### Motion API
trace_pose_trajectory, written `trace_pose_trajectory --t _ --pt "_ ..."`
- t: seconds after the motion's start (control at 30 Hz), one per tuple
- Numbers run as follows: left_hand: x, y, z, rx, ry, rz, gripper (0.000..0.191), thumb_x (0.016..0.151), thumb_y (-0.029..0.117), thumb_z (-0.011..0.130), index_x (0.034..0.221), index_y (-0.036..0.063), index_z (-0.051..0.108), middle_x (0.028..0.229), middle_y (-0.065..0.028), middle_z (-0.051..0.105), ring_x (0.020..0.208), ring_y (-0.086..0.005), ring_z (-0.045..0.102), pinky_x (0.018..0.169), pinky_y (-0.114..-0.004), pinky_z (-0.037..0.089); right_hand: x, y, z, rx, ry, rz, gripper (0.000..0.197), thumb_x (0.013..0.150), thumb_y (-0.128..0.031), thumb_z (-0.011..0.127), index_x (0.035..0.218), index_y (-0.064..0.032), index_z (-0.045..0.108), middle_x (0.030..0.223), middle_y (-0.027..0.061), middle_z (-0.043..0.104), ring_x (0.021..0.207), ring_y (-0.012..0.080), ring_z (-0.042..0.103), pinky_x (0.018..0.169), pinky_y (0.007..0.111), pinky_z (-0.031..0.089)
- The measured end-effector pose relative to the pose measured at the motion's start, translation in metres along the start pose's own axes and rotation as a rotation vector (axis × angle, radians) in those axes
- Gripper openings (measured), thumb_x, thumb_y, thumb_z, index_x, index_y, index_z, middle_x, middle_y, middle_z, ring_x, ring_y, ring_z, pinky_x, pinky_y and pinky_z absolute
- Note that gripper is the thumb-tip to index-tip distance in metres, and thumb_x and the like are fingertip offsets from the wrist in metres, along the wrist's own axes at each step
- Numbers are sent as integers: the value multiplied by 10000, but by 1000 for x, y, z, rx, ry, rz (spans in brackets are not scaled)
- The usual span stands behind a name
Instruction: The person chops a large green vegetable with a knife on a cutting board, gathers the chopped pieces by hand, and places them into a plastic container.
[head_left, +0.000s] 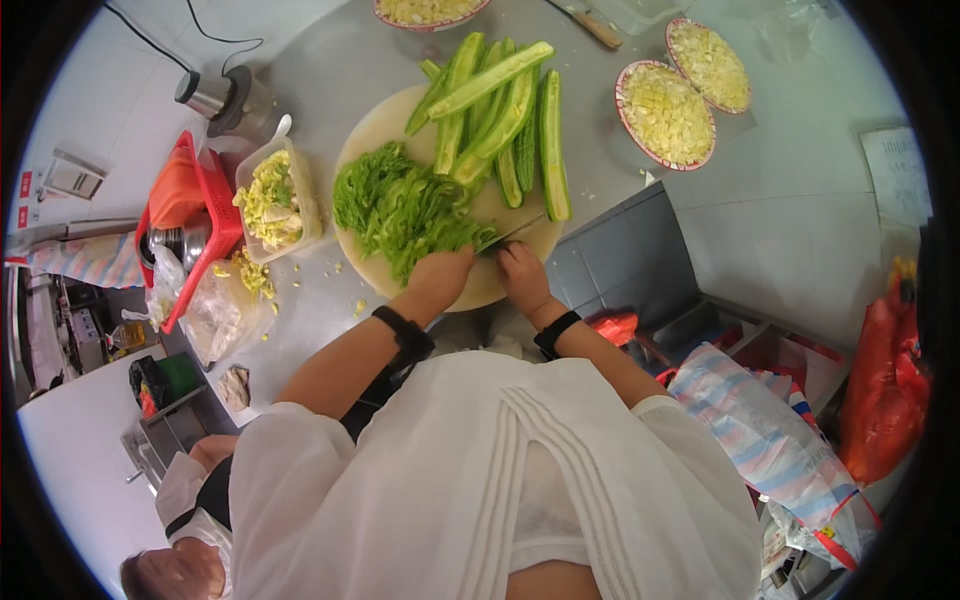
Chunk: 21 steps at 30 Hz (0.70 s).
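Note:
My left hand (439, 277) is at the front of a round pale chopping board (517, 292), closed around what seems to be the handle of a knife. The knife blade (517, 231) points right and away from me; its handle is hidden. Just right of it my right hand (525, 276) has bent fingers over a small dark piece (496, 253), and its grip is unclear. A heap of thin green shreds (401, 202) covers the board's left side. Several long green gourd halves (491, 116), hollowed along the middle, lie stacked behind the blade.
Bowls of chopped pale yellow food (667, 112) stand at the far right, near another knife (596, 28). At left are a plastic tub of yellow-green scraps (270, 202), a red basket (225, 187) and an electric chopper (232, 101). Another person (199, 517) is at lower left.

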<state>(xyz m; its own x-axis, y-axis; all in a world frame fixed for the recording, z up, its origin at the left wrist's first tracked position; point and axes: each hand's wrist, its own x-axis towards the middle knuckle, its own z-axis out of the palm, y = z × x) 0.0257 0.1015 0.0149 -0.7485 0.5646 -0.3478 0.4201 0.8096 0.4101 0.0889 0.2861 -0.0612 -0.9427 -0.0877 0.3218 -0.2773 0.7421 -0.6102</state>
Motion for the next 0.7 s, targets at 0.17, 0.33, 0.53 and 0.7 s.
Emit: trace_pose_trajectory --t 0.17,0.33,0.53,0.7 --pt "-6 -2 10 4 -14 -15 208 1004 264 519 1058 64 532 750 -218 668 719 -455 648 636 -574 485 -3 -4 -1 29 49 -7 144 791 -33 610 934 -23 604 948 150 563 946 357 565 819 430 501" --pt "-5 3 2 38 -29 -8 210 1008 275 513 1049 70 531 745 -216 668 719 -449 651 634 -569 489 0 -1 -2 33 78 -12 132 795 -31 612 926 -27 603 950 143 568 930 346 572 815 425 504" --pt "4 0 14 26 10 -7 218 1012 290 508 1034 74 529 744 -214 669 716 -445 651 635 -573 486 -5 2 -5 -8 16 25 131 786 -37 622 916 -32 608 948 137 573 918 340 578 796 418 512" --pt "-9 6 3 31 -17 -14 225 1009 295 512 1025 72 534 754 -214 672 724 -444 652 641 -569 492 -7 6 -1 36 67 15 137 783 -34 619 920 -25 608 946 142 571 926 345 577 800 426 512"
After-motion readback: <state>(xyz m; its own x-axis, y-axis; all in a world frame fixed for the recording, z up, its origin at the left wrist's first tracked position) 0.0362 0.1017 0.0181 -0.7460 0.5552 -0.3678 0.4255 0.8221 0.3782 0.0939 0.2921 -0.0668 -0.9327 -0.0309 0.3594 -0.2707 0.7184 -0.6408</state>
